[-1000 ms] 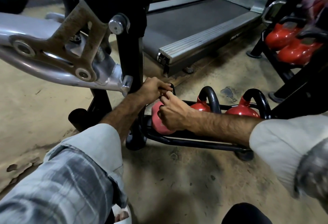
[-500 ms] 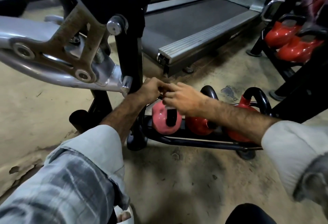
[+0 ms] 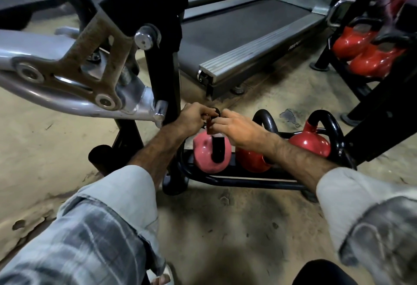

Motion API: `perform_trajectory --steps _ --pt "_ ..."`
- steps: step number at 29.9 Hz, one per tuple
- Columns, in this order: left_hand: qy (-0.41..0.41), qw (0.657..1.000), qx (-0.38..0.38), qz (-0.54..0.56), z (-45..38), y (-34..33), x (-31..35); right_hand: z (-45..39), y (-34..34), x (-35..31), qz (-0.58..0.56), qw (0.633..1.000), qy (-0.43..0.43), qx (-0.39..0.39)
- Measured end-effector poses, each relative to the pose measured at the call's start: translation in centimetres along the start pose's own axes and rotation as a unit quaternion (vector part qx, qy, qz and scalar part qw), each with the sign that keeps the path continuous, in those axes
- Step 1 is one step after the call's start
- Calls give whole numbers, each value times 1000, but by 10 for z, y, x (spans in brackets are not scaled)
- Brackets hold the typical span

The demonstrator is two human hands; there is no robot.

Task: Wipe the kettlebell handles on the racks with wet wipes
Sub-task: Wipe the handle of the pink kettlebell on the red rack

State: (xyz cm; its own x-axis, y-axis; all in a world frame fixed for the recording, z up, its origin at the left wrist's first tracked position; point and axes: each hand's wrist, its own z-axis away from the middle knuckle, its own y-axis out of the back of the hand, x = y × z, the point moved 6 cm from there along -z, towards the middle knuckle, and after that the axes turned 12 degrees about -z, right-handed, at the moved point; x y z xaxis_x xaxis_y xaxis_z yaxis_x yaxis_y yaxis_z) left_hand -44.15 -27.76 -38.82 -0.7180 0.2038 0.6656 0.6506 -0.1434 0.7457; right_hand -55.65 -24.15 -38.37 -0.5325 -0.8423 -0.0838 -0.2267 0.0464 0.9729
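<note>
Three kettlebells sit in a low black floor rack (image 3: pixel 239 182): a pink kettlebell (image 3: pixel 204 154) on the left, a red one (image 3: pixel 251 160) in the middle, a red one (image 3: pixel 310 141) on the right. My left hand (image 3: pixel 191 116) grips the top of the pink kettlebell's black handle. My right hand (image 3: pixel 239 130) meets it from the right, its fingers laid over the same handle. A bit of white shows under my right hand; I cannot tell whether it is a wipe.
A grey machine arm (image 3: pixel 67 77) and its black post (image 3: pixel 162 77) stand close on the left. A treadmill (image 3: pixel 243 36) lies behind. A second rack at the right holds more red kettlebells (image 3: pixel 370 58). Worn concrete floor in front.
My right hand has risen from the pink kettlebell's body up to the handle, uncovering the body. My left hand has stayed on the handle.
</note>
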Motion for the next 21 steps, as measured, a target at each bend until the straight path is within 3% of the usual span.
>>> perform_trajectory --steps 4,7,9,12,16,21 --pt "15 1000 11 3 7 -4 0 40 -13 -20 -150 970 -108 160" --pt "33 999 38 5 13 -8 3 74 -19 -30 -293 858 -232 352" --pt "59 996 63 27 18 -8 6 79 -26 -21 -369 767 -330 409" --pt "108 988 88 65 28 -9 7 59 -44 6 -480 637 -455 395" --pt "135 982 88 101 38 -14 4 35 -65 37 -602 492 -501 381" --pt "113 987 83 75 45 -15 12 44 -91 17 -638 469 -505 344"
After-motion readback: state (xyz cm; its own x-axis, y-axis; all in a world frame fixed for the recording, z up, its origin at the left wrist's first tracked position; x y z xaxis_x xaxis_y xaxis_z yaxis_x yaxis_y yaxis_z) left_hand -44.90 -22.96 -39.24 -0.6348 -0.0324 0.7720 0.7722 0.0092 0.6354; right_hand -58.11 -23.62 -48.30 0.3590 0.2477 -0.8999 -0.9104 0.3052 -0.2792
